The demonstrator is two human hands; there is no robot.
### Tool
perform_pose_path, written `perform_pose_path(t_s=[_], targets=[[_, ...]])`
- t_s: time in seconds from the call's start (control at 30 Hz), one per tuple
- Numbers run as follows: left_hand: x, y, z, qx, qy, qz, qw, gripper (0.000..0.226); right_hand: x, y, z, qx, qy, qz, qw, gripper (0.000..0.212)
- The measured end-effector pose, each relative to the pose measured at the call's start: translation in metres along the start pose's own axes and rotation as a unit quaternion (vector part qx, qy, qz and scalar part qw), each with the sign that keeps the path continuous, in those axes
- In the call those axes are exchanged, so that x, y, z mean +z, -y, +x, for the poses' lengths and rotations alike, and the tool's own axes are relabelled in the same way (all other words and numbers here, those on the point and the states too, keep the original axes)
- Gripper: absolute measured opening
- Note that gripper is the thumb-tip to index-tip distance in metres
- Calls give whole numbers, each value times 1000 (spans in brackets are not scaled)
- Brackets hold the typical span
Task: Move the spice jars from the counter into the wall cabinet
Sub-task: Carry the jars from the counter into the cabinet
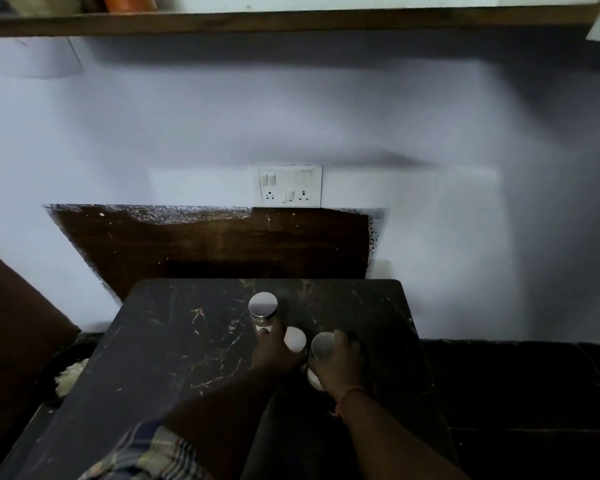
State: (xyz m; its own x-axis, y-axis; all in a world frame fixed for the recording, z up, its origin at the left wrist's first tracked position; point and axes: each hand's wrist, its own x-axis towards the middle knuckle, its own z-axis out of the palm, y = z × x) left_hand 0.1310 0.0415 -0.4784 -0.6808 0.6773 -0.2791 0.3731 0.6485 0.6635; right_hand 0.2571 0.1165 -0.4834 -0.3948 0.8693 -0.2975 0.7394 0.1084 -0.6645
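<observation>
Dark marble veined with pale streaks formed the counter, and three spice jars stood close together near its middle. The far jar, capped with a shiny metal lid, stood upright, and the fingertips of the left hand touched its lower front; whether those fingers gripped it or merely rested against it could not be told in the dim, blurred view. A second jar with a pale lid sat just beside the left hand, between the two hands. The right hand was wrapped around the third jar, fingers curled over its side below the metal lid, a red thread on the wrist. A checked sleeve covered the left forearm. On the wall behind sat a white switch panel above a dark wooden board, and a wooden shelf edge ran across the top.
</observation>
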Motion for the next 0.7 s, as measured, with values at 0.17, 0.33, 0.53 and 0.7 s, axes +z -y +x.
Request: perform_pose_path(t_s=[0.17, 0.33, 0.53, 0.7], targets=[[-48, -30, 1, 16, -142, -120, 982, 86, -11, 59, 5, -45, -62, 191, 979, 96], [-107, -57, 5, 77, -250, -222, 939, 110, -41, 134, 11, -122, -46, 350, 928, 88], [-196, -100, 6, 132, -353, -282, 882, 91, -79, 230, 6, -252, -67, 405, 876, 68], [-263, -130, -4, 197, -393, -328, 836, 74, -98, 294, -15, -331, -114, 390, 852, 76]])
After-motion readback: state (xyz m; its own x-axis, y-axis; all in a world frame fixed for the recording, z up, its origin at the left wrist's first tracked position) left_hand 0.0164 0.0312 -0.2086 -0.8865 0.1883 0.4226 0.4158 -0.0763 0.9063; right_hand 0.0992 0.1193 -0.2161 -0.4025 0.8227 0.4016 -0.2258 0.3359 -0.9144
